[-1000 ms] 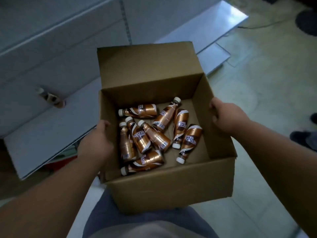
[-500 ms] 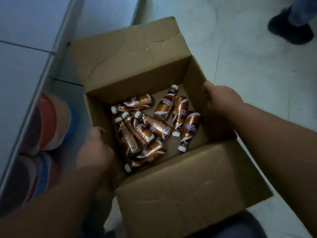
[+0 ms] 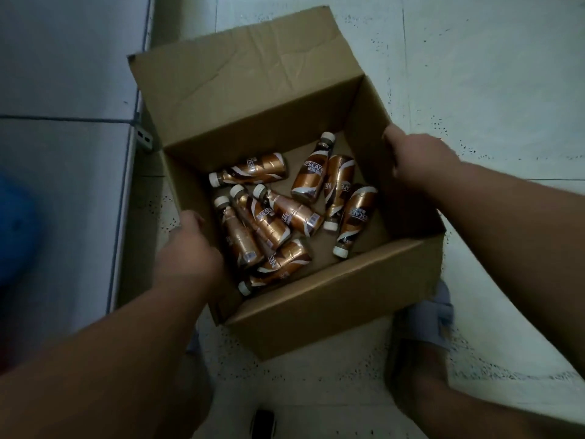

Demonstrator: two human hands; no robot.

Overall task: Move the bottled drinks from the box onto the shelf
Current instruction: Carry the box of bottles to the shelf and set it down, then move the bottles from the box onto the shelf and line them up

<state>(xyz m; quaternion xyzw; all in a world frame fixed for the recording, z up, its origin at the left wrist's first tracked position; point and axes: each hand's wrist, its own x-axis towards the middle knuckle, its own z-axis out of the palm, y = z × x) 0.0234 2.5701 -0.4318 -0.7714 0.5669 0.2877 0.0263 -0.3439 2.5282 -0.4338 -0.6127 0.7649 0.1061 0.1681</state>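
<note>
One open cardboard box (image 3: 332,305) sits over the pale tiled floor (image 3: 490,74), beside a white shelf (image 3: 63,153). The left hand (image 3: 186,255) and right hand (image 3: 418,163) each grip a side wall. Eight copper Nescafé bottles (image 3: 294,213) lie jumbled on the box bottom.

I read this as a shop or its stockroom. At 9 o'clock runs a pale metal shelf (image 3: 63,185) of the retail gondola kind, with a slotted bracket (image 3: 144,139) at its edge. At centre sits an open carton (image 3: 316,312) holding eight identical branded coffee bottles (image 3: 308,182) lying loose, which looks like stock rather than household supply. Under it is a pale speckled tile floor (image 3: 490,74). Something blue (image 3: 12,232) at 9 o'clock is too blurred for me to identify.
</note>
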